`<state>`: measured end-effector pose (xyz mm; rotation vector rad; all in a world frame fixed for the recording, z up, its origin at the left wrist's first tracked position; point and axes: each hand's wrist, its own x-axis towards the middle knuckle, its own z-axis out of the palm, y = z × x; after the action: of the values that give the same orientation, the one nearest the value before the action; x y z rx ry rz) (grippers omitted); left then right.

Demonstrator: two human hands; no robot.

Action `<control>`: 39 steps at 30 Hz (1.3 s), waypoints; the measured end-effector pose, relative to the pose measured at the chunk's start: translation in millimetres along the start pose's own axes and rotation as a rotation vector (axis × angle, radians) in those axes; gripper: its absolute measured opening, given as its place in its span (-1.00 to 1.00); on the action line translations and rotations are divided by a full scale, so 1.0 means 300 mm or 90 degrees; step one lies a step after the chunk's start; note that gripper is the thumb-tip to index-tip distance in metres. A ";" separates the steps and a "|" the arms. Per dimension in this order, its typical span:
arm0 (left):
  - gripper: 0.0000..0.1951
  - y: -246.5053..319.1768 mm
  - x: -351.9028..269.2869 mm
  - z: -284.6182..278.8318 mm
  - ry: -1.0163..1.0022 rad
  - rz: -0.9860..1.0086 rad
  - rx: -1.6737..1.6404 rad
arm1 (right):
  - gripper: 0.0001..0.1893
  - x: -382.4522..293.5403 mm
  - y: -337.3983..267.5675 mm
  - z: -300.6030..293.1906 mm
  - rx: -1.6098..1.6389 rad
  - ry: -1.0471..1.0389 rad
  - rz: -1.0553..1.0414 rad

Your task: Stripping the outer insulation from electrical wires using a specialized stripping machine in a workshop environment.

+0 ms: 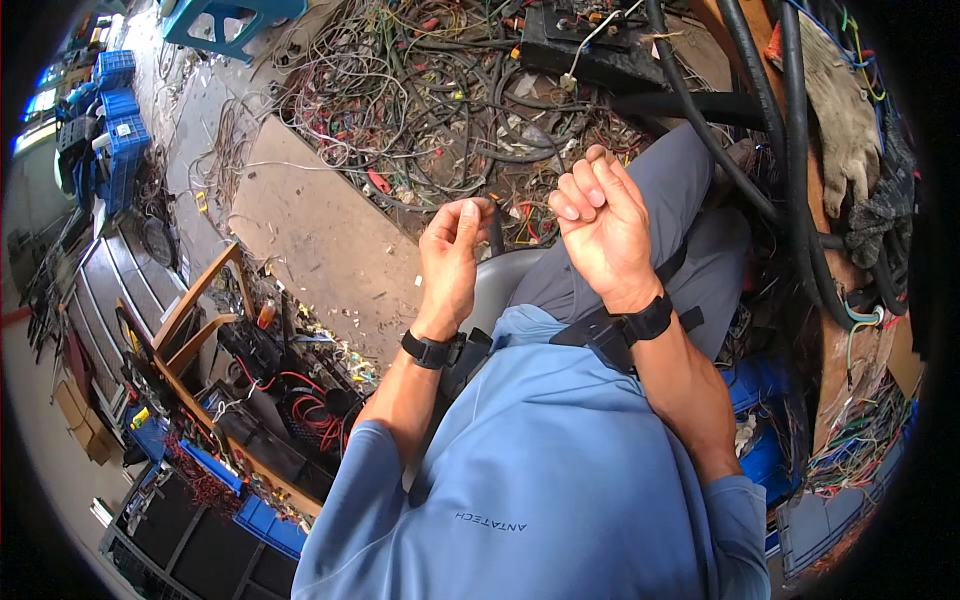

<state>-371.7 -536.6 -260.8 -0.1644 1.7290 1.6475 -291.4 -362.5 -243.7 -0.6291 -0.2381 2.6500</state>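
Both my hands are raised above my lap, a short distance apart. My left hand (454, 240) has its fingers curled and the thumb pressed to the index finger. Close by on the right, my right hand (604, 217) is bent in a similar pinch, palm side towards me. Whether a thin strand lies in either pinch is too small to tell. Behind the hands, a heap of cut cables and wires (450, 112) covers the floor. The end of a black cable (496, 229) stands up just beside my left fingertips.
A flat brown board (315, 217) lies on the floor at left. Thick black cables (799, 165) hang over a wooden bench edge (840, 375) at right, near a soiled work glove (832, 112). A wooden frame (225, 427), blue crates (124, 142) and a blue plastic stool (232, 22) stand around.
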 end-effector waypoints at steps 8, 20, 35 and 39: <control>-0.76 0.084 -0.050 0.049 -0.079 0.061 0.104 | -0.87 -0.008 0.010 0.023 -0.037 -0.026 -0.011; -0.75 0.087 -0.042 0.022 -0.070 0.120 0.060 | -0.80 -0.135 0.015 0.176 -0.327 -0.101 -0.085; -0.75 -0.025 0.150 0.024 -0.124 0.166 0.159 | -0.71 -0.598 -1.451 0.548 -0.990 0.216 -1.018; -0.80 0.009 0.123 0.047 -0.136 0.137 0.193 | -0.62 -0.715 -1.889 0.312 -1.323 0.510 -0.870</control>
<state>-394.2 -509.3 -278.5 0.3388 1.8519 1.4651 36.3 52.2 66.7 -1.1523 -2.0515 0.0341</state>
